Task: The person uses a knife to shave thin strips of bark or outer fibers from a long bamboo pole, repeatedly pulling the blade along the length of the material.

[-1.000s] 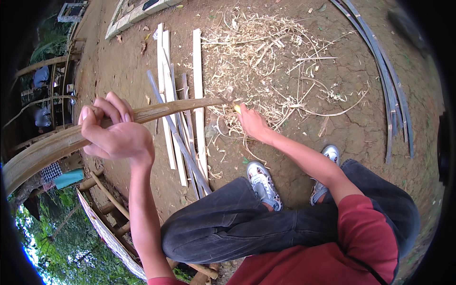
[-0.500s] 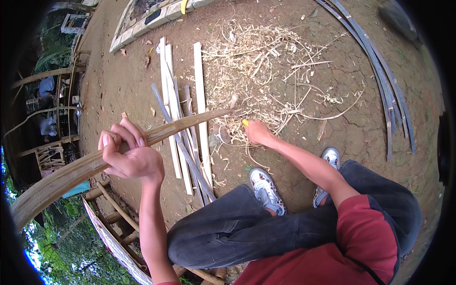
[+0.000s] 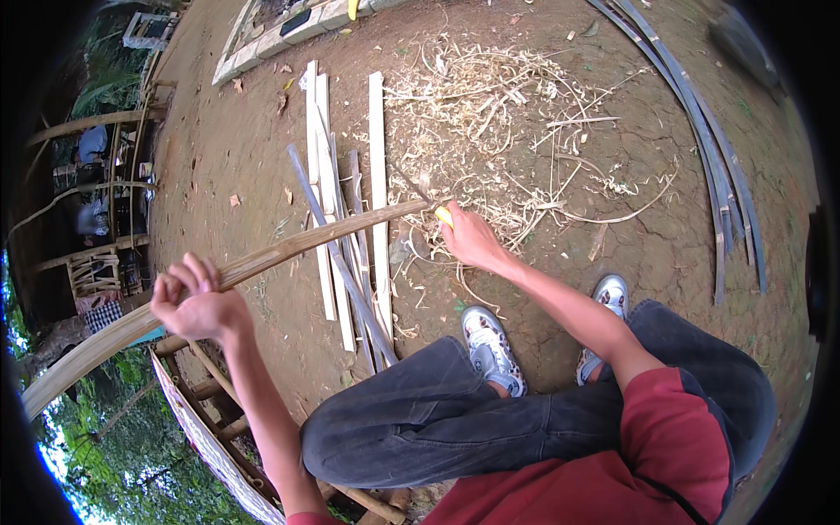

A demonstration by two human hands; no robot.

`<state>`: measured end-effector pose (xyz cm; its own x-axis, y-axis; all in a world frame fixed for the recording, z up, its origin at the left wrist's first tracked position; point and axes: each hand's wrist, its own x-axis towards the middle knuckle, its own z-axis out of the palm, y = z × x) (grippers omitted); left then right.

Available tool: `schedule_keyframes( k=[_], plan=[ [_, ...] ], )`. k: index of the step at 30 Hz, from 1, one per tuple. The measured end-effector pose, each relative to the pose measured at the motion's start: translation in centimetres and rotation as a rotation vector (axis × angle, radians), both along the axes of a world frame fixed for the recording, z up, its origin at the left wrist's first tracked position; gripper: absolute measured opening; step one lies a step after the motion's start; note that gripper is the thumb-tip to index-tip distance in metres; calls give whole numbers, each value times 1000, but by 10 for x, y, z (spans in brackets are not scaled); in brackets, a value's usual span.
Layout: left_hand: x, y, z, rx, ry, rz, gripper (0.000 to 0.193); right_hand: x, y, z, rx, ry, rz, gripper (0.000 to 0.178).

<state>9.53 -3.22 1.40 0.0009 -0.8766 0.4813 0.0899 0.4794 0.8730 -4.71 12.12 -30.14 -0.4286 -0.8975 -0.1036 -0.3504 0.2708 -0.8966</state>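
Observation:
A long, pale brown strip of split bamboo or wood (image 3: 302, 242) slants across the view, from the lower left up to the middle. My left hand (image 3: 206, 306) is closed round it well to the left, fingers curled and slightly blurred. At the strip's far right end, my right hand (image 3: 475, 238) grips a knife (image 3: 444, 215) by its yellow handle. The dark blade points up and left, crossing the strip's tip; whether its edge bites into the wood I cannot tell.
Pale slats (image 3: 378, 166) and darker strips lie on the dirt beneath the held strip. Curled shavings (image 3: 490, 83) spread beyond my right hand. Long dark strips (image 3: 700, 131) lie at the right. A stone border (image 3: 271, 44) runs along the top left, near a wooden structure (image 3: 96, 262).
My left hand has moved left and slightly down along the strip, which has turned a little. My right hand has shifted slightly left and up, and the knife's blade now shows across the tip.

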Motion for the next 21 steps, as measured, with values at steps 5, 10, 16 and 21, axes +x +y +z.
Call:
schedule_keyframes(
  k=[5,10,16,21],
  plan=[
    [16,11,48,7,67,61,32,-8,-2,25,-17,-90,-55,25],
    [20,18,59,-38,-20,75,33,-15,-4,57,23,-191,-15,28],
    [16,14,37,-6,-17,38,32,-10,-3,53,-56,-119,-21,27],
    [14,9,29,9,-14,23,32,-10,-1,70,87,-175,33,28]
  ],
)
